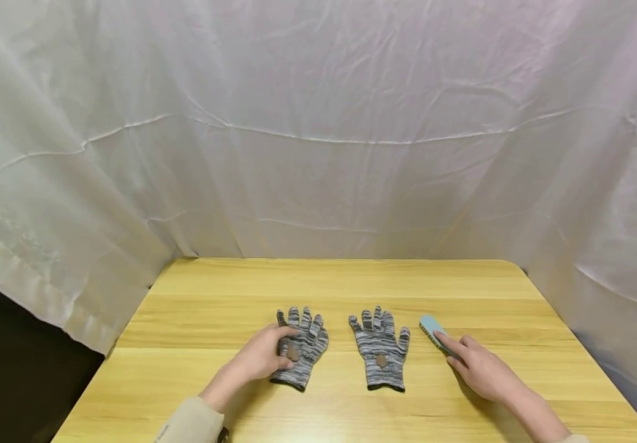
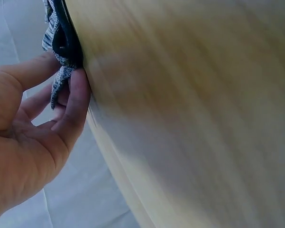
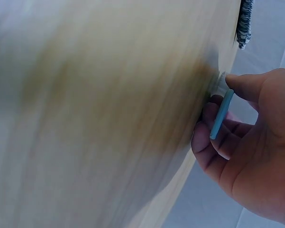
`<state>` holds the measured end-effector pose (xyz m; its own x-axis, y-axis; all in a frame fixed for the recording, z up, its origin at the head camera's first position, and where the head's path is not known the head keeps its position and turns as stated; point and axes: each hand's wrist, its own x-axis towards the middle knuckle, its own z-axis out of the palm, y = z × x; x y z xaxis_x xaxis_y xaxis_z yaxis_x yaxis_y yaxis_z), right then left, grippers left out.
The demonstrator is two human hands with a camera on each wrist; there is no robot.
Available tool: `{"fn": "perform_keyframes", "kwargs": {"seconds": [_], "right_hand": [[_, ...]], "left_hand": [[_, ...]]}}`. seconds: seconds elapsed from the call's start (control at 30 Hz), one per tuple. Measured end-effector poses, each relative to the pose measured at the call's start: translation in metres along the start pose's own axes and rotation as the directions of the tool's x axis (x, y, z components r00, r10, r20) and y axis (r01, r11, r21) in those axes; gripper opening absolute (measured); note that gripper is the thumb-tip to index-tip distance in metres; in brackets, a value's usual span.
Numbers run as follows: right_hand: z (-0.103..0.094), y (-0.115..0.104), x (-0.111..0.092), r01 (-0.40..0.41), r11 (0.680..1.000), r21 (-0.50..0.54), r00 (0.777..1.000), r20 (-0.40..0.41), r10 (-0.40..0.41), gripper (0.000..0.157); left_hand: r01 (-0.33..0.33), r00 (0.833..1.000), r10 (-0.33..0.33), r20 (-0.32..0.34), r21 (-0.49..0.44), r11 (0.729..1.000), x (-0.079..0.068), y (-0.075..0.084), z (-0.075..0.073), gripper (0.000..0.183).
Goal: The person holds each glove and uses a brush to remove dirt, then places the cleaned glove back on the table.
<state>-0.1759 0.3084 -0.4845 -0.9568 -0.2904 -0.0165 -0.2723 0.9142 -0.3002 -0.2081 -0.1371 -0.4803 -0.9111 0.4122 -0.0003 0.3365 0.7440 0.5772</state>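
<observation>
Two grey-and-black striped knit gloves lie flat on the table, each with a brown spot near its palm. Over the left glove (image 1: 308, 351) is my left hand (image 1: 263, 354), pinching its fabric between thumb and fingers; the left wrist view shows a fold of the cloth between the fingers (image 2: 77, 102). The other glove (image 1: 382, 347) lies in the middle, untouched by either hand. To its right, my right hand (image 1: 481, 369) grips the handle of a light blue brush (image 1: 433, 327), its bristles turned down toward the table. Only the blue handle's end (image 3: 221, 116) shows clearly in the right wrist view.
The wood-grain table (image 1: 213, 283) carries the gloves and brush. A pale hanging curtain (image 1: 318, 184) encloses its back and sides. A dark area (image 1: 14, 363) shows beyond the left table edge.
</observation>
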Motion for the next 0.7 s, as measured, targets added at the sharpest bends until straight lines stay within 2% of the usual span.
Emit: {"fn": "perform_keyframes", "kwargs": {"seconds": [0.17,0.37,0.5,0.7], "right_hand": [[-0.001,0.000,-0.001,0.019,1.000,-0.003,1.000,-0.015,-0.019,0.049],[0.001,0.002,-0.002,0.045,0.999,0.001,0.998,-0.051,-0.045,0.049],[0.001,0.004,-0.002,0.065,0.998,0.007,0.994,-0.084,-0.064,0.049],[-0.002,0.003,-0.002,0.032,0.999,0.032,0.996,-0.090,-0.029,0.051]], "left_hand": [[-0.016,1.000,0.016,-0.006,-0.044,0.999,0.001,-0.003,0.000,0.056],[-0.013,1.000,0.009,-0.029,-0.144,0.989,0.002,-0.008,0.000,0.052],[0.009,1.000,-0.016,-0.026,-0.222,0.975,0.002,-0.011,-0.002,0.052],[0.052,0.998,-0.055,0.003,-0.360,0.932,0.003,-0.018,-0.005,0.053]]}}
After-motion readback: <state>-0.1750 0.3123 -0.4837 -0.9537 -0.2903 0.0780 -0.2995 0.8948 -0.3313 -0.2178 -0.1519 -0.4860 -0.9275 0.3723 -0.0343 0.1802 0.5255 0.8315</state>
